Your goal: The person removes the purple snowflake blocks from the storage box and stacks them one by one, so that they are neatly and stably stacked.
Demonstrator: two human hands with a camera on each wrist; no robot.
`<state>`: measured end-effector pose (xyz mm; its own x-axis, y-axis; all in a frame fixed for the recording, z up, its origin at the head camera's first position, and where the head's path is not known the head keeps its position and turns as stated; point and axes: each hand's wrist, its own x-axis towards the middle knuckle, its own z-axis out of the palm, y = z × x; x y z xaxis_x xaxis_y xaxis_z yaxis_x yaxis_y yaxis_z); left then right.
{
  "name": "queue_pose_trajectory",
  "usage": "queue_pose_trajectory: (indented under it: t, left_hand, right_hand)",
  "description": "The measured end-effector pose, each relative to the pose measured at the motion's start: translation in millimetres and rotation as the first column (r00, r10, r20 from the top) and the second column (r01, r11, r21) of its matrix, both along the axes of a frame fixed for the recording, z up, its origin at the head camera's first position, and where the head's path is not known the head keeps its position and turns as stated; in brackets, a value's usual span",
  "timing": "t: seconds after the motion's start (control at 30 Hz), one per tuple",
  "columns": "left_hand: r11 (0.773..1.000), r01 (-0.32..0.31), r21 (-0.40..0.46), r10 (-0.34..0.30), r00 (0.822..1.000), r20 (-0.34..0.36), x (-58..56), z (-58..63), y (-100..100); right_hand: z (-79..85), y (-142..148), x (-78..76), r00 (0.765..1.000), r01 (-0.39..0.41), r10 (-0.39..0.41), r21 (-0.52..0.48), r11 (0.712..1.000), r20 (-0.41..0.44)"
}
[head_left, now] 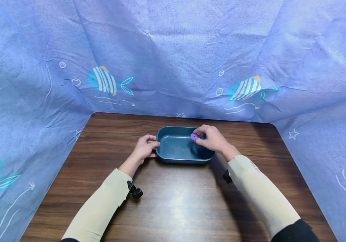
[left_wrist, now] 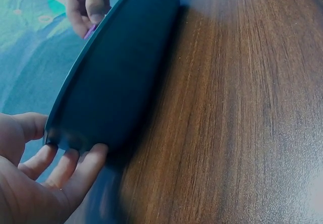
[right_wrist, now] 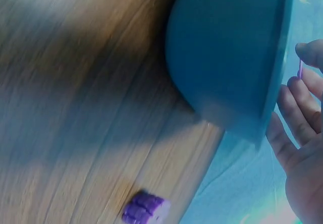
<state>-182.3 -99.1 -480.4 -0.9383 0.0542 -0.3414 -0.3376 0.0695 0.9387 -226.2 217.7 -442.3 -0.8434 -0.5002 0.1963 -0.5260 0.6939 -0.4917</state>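
A dark teal rectangular plastic basin (head_left: 173, 155) with rounded corners stands upright on the wooden table. My left hand (head_left: 145, 147) holds its left end, the thumb at the rim and the other fingers spread against the outer wall (left_wrist: 111, 82). Above the basin's right part, my right hand (head_left: 210, 137) pinches a small purple notched disc (head_left: 194, 136) between thumb and fingertips. Edge-on, the disc (right_wrist: 301, 68) looks thin in the right wrist view, where the lower fingers lie close along the rim.
A purple ridged clump (right_wrist: 145, 209), like several notched discs together, lies on the table near its edge in the right wrist view. Blue fish-print cloth (head_left: 173, 67) hangs behind and beside the brown wooden table (head_left: 115, 129).
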Motion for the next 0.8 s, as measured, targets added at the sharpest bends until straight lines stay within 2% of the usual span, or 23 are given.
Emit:
queue_pose_trajectory:
  t: [0.43, 0.8]
  left_hand:
    - [1.000, -0.001, 0.017, 0.001, 1.000, -0.009, -0.3, 1.4, 1]
    - [0.999, -0.010, 0.045, 0.009, 1.000, 0.007, -0.5, -1.8, -1]
  right_hand:
    - [-0.1, 35, 4.3, 0.998, 0.069, -0.069, -0.099, 0.993, 0.002]
    - [-3.5, 62, 10.7, 0.993, 0.112, -0.116, -0.132, 0.985, -0.026]
